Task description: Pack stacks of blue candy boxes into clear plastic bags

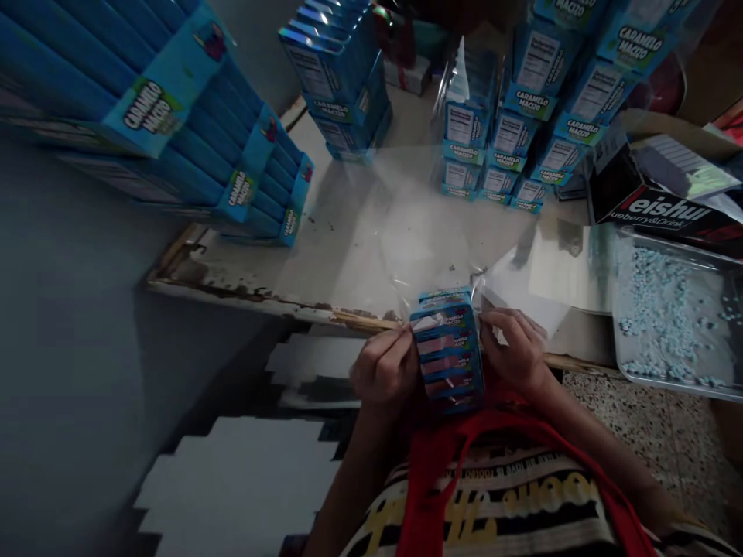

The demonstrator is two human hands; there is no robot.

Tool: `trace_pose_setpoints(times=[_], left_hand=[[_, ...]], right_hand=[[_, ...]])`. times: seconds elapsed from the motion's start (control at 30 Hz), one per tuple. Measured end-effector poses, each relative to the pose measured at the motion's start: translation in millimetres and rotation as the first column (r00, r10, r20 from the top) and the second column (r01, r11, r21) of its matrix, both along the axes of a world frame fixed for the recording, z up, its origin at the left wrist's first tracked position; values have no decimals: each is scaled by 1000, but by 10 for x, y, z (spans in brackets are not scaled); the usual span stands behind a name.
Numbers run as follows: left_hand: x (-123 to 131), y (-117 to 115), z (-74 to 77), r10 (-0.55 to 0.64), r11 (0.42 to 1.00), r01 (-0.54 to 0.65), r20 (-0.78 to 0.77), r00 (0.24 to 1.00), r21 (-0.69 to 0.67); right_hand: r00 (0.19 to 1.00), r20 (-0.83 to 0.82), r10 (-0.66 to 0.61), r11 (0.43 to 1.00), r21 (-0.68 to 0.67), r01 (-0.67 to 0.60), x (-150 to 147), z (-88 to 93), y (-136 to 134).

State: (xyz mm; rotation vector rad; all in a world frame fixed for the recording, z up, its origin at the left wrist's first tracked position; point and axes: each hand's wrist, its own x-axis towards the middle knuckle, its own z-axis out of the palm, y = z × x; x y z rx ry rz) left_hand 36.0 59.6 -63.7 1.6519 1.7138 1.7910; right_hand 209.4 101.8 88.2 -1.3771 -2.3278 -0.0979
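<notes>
A stack of small blue candy boxes with pink stripes is held upright between both hands, just in front of the table's front edge. My left hand is closed on the stack's left side. My right hand is closed on its right side, fingers also pinching the edge of a clear plastic bag. The bag stretches up and away over the table, its mouth around the top of the stack.
Tall stacks of blue candy boxes stand at the left, back centre and back right. A clear tray of pale blue candies sits at the right, a black carton behind it. The worn table edge runs below.
</notes>
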Motion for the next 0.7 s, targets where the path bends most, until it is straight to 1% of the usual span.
trace_pose_setpoints(times=[0.03, 0.07, 0.1, 0.17, 0.2, 0.23, 0.3, 0.4, 0.43, 0.5, 0.53, 0.57, 0.6, 0.63, 0.67, 0.7], left_hand=[[39, 17, -37, 25, 996, -18, 86, 996, -85], [90, 57, -64, 74, 985, -40, 202, 976, -170], [148, 114, -80, 126, 969, -48, 318, 940, -242], [253, 243, -81, 150, 948, 14, 487, 861, -317], [288, 293, -69, 141, 943, 50, 531, 836, -330], [303, 324, -53, 124, 935, 86, 546, 829, -344], [281, 314, -23, 92, 914, 144, 539, 837, -379], [172, 151, -19, 47, 898, 154, 440, 897, -412], [136, 78, -30, 17, 897, 160, 396, 918, -411], [83, -63, -61, -31, 908, 163, 326, 945, -386], [67, -123, -78, -47, 916, 166, 313, 948, -365], [55, -173, -94, -70, 924, 177, 307, 949, -338], [45, -210, -107, -82, 934, 178, 299, 951, -310], [36, -233, -116, -91, 937, 180, 288, 953, -298], [26, -242, -120, -112, 931, 199, 280, 953, -307], [14, -237, -116, -135, 911, 230, 279, 951, -344]], right_hand=[[999, -24, -27, 1000, 1, 27, -5, -35, 25], [997, -53, -56, 998, -2, 56, -9, -68, 51], [994, -80, -81, 997, -15, 80, -10, -98, 76], [983, -134, -126, 991, -71, 117, -10, -140, 106], [976, -161, -149, 985, -110, 133, -10, -151, 109], [968, -182, -175, 977, -151, 148, -12, -156, 104], [949, -211, -236, 957, -223, 188, -20, -163, 86], [897, -257, -359, 907, -323, 270, -43, -203, 77], [866, -288, -408, 881, -372, 291, -51, -230, 83], [777, -373, -507, 821, -485, 303, -62, -294, 97], [736, -406, -542, 797, -526, 296, -63, -324, 97], [715, -425, -556, 789, -540, 292, -58, -349, 88], [725, -430, -538, 804, -521, 288, -47, -366, 68], [770, -412, -487, 838, -467, 281, -28, -374, 36], [835, -365, -411, 883, -388, 265, -2, -372, -6], [899, -296, -324, 925, -301, 234, 29, -362, -57]])
